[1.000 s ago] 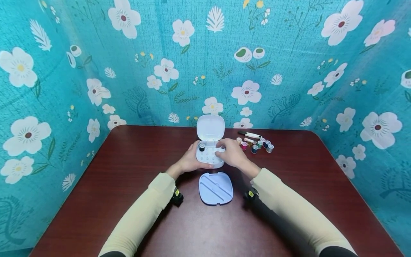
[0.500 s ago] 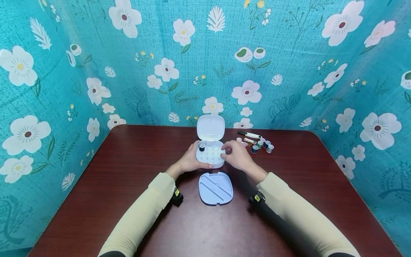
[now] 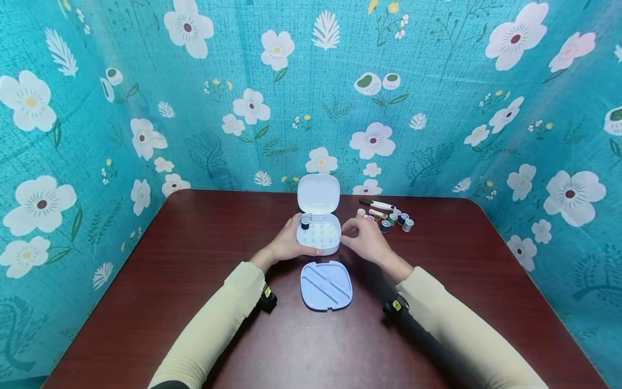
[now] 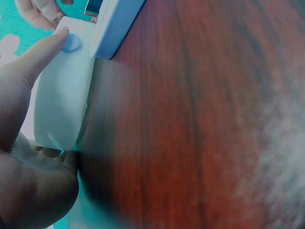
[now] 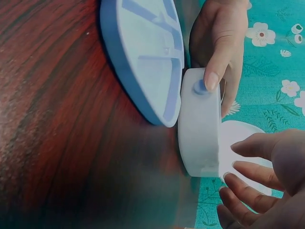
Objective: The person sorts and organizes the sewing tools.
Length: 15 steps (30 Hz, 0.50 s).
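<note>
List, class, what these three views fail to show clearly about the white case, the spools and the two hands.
- Head view: the spools behind the right hand are too small to count, and the hand covers some.
- Head view: the left hand hides the near left side of the case.
- Left wrist view: the case's inside is hidden by its own wall; the table is blurred.
- Right wrist view: the tray is cut off by the top edge.

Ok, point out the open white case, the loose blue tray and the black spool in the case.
open white case [image 3: 318, 237], head view, front of its base.
loose blue tray [image 3: 326, 285], head view, its middle.
black spool [image 3: 305, 221], head view, its top.
</note>
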Each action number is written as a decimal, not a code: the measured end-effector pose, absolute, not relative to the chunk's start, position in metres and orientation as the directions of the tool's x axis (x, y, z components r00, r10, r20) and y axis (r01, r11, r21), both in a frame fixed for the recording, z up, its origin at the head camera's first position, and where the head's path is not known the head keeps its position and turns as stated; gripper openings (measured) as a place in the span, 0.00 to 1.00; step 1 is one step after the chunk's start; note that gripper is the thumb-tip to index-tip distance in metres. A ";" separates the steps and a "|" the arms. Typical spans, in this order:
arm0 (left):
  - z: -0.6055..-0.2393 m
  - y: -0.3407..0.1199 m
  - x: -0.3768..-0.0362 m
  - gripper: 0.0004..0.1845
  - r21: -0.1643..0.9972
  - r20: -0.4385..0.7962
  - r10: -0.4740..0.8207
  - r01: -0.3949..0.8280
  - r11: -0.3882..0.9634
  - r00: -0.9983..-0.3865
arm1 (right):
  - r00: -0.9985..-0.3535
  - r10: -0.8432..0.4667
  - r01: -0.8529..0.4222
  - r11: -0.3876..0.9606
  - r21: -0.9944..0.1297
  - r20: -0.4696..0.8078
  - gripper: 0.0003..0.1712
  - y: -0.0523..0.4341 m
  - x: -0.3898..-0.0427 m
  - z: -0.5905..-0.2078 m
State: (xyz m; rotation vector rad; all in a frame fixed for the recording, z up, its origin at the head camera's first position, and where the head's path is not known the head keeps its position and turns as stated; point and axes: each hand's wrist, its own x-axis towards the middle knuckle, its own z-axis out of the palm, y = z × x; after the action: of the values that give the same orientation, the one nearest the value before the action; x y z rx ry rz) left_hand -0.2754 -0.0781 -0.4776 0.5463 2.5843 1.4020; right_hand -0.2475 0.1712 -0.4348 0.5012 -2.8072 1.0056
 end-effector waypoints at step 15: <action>-0.479 -0.078 -0.275 0.64 0.844 0.015 0.364 0.207 0.495 -0.931 | -0.948 -0.234 -0.319 0.716 -0.621 0.218 0.10 0.191 -0.238 -0.444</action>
State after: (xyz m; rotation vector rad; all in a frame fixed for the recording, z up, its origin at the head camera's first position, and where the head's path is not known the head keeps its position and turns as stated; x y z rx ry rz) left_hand -0.2753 -0.0778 -0.4786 0.4952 2.5700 1.4171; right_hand -0.2384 0.1914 -0.4442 0.4528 -2.7947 1.0461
